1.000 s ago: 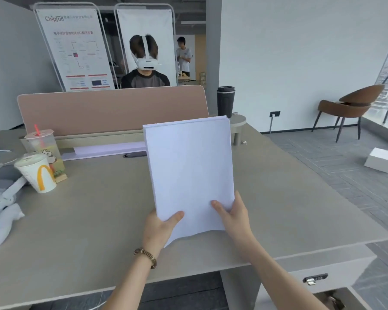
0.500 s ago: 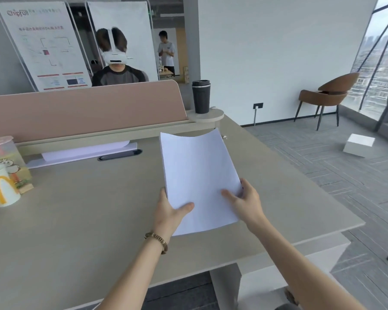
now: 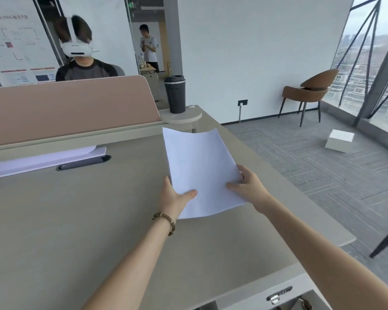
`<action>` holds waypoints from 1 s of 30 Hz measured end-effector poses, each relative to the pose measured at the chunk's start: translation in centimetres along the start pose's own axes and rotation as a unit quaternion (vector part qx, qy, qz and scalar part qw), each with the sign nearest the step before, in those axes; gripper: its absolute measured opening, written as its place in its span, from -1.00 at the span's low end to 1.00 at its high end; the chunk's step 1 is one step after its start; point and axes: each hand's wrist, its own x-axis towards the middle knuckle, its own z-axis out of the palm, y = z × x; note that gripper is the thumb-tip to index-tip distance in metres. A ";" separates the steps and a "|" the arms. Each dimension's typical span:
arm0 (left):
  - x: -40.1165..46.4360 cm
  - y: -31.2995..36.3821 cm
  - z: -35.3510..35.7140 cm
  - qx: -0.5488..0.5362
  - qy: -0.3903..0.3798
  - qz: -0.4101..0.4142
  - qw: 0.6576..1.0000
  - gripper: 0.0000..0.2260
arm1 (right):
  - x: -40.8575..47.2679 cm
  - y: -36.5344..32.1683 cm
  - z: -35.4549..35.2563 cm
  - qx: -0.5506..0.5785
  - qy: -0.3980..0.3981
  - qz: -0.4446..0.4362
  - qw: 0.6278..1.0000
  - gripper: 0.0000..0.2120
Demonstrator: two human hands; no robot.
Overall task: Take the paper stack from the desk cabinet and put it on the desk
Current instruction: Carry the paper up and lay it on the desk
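Observation:
The white paper stack point(image 3: 199, 166) hangs low over the right half of the beige desk point(image 3: 76, 220), tilted nearly flat and sagging slightly in the middle. My left hand point(image 3: 174, 196) pinches its near left edge, thumb on top. My right hand point(image 3: 248, 186) grips its near right edge, thumb on top as well. Whether the stack's far edge touches the desk I cannot tell. The desk cabinet point(image 3: 278, 296) shows at the bottom right under the desktop, with a lock on its front.
A pink divider panel point(image 3: 72, 104) runs along the desk's back. A white paper sheet point(image 3: 45, 159) and a dark cable slot point(image 3: 83, 163) lie below it. A dark tumbler point(image 3: 175, 93) stands on a round shelf. A person with a headset sits opposite. A white box point(image 3: 341, 140) lies on the floor.
The stack has tipped from upright to nearly flat and moved down toward the desk and to the right. Both hands moved forward with it. The camera view has turned right.

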 end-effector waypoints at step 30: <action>9.6 -2.3 6.1 0.464 -0.060 0.026 0.883 -0.43 | 11.7 3.5 -4.0 -0.342 0.021 0.057 0.938 -0.25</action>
